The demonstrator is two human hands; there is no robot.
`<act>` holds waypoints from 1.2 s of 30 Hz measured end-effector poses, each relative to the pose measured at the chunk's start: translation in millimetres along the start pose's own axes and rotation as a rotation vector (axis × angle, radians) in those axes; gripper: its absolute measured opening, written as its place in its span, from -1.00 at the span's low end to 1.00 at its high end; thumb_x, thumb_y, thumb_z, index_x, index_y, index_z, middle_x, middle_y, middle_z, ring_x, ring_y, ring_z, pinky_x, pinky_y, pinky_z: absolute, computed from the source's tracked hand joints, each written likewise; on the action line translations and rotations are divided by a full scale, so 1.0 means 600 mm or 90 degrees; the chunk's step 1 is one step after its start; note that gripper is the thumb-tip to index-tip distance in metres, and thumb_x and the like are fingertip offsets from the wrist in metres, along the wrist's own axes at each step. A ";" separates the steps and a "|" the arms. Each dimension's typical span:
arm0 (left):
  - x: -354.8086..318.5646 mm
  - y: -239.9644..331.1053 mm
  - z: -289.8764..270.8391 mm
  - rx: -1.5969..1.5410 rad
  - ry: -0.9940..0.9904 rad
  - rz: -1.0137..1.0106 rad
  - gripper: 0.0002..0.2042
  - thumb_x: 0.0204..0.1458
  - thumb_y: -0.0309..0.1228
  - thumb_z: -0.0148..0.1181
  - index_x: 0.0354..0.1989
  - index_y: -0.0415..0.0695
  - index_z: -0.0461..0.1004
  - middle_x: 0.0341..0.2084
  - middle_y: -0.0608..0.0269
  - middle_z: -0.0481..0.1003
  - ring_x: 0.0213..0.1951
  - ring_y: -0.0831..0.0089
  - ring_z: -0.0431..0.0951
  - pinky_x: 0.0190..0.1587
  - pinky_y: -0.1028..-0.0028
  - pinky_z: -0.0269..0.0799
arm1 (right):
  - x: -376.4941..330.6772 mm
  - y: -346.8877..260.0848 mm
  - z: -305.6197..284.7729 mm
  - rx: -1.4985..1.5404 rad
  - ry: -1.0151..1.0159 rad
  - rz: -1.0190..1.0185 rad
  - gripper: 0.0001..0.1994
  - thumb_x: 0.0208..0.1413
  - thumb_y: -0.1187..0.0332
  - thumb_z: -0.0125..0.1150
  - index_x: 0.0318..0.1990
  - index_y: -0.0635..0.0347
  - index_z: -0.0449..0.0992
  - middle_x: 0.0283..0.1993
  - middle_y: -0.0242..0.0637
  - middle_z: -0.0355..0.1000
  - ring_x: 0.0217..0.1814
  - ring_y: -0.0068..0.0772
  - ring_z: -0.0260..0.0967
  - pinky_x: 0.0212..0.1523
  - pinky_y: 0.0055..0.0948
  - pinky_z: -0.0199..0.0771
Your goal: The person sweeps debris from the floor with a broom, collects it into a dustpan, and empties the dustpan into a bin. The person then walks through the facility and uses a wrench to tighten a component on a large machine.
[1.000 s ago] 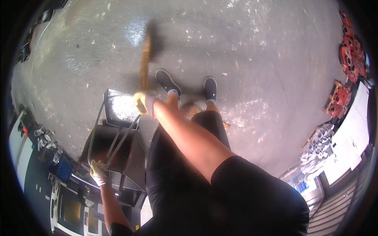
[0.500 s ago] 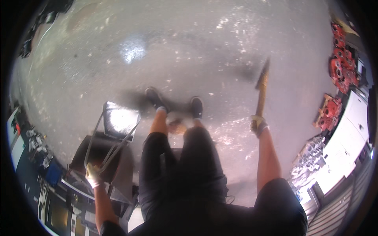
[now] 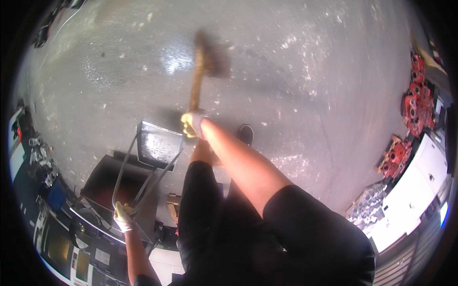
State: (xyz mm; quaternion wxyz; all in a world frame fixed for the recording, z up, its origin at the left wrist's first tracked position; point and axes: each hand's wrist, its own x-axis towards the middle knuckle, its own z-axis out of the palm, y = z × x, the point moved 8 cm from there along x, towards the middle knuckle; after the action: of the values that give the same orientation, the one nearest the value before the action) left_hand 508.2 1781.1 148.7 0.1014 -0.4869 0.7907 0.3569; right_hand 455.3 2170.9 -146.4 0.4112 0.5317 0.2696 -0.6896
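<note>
My left hand (image 3: 124, 218), in a pale glove, is closed round the bent metal bar handle of a dustpan. The dustpan (image 3: 160, 145) has a shiny metal pan and stands on the floor in front of my left foot. My right hand (image 3: 192, 124), in a glove with yellowish fingers, grips a hand brush (image 3: 196, 86) by its yellow-brown handle. This arm reaches across my body, so the hand is just right of the pan. The brush head is blurred by motion, ahead of the pan over the floor.
A dark box-shaped thing (image 3: 117, 186) stands beside the dustpan at the left. Red metal castings (image 3: 415, 112) and grey metal parts (image 3: 365, 202) lie along the right, near white cabinets (image 3: 405, 190). Scattered light specks lie on the grey concrete floor (image 3: 305, 95). More parts line the left.
My right hand has swung the hand brush from the far right across to the middle, near the dustpan. My left hand keeps its hold on the handle. The view has shifted slightly.
</note>
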 end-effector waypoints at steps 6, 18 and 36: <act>0.035 -0.004 -0.018 -0.089 -0.001 -0.026 -0.70 0.08 -0.20 0.23 -0.55 -0.14 0.40 -0.67 0.33 0.40 -0.60 0.53 0.37 -0.51 0.44 0.30 | -0.076 -0.119 0.081 0.052 -0.402 0.047 -0.79 0.10 0.33 0.19 -0.56 -0.03 0.37 -0.69 -0.63 0.16 -0.71 -0.66 0.11 -0.68 -0.61 0.15; -0.027 0.061 0.077 0.008 0.116 -0.088 -0.68 0.11 -0.10 0.19 -0.47 -0.08 0.38 -0.57 0.36 0.33 -0.51 0.46 0.34 -0.41 0.41 0.32 | -0.321 -0.343 -0.868 0.081 0.375 -0.102 -0.77 -0.01 0.27 0.29 -0.57 -0.06 0.33 -0.69 -0.49 0.32 -0.74 -0.52 0.24 -0.73 -0.50 0.24; -0.296 0.432 0.253 -0.054 0.180 -0.002 -0.67 0.17 -0.13 0.13 -0.41 -0.18 0.50 -0.54 0.31 0.40 -0.46 0.52 0.41 -0.34 0.46 0.41 | -0.150 -0.524 -0.227 -0.066 -0.382 0.235 -0.79 0.02 0.27 0.20 -0.56 -0.03 0.30 -0.67 -0.51 0.22 -0.64 -0.51 0.24 -0.67 -0.47 0.24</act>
State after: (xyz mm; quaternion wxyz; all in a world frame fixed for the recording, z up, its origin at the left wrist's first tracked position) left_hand 351.4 2076.0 249.2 -0.0309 -0.5371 0.7807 0.3179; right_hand 265.1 2468.9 -120.3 0.6163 0.3236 0.0702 -0.7146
